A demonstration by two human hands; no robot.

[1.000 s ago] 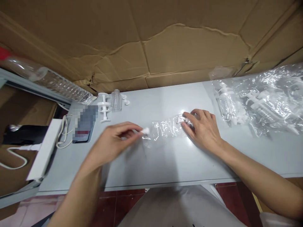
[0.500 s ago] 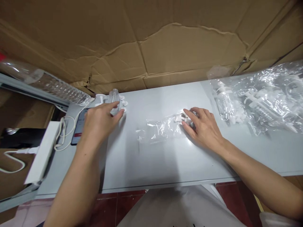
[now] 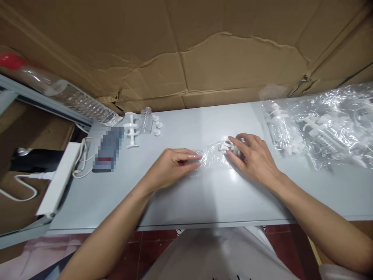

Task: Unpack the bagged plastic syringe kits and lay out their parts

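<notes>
2 bare hands (image 3: 171, 165), 1 small clear plastic bag (image 3: 214, 155) between them, 1 small clear bottle (image 3: 145, 120), 1 white pump piece (image 3: 131, 130), 1 phone (image 3: 107, 149), 1 white power strip (image 3: 60, 177), 1 large water bottle (image 3: 70, 99), 1 pile of bagged parts (image 3: 323, 128)

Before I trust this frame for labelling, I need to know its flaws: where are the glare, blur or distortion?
Head view: glare spots glint on the clear plastic bag between the left hand and right hand, and on the pile of bagged parts; the phone is pixelated; wide-angle distortion bows the table edge; soft hand shadows, otherwise sharp.
</notes>
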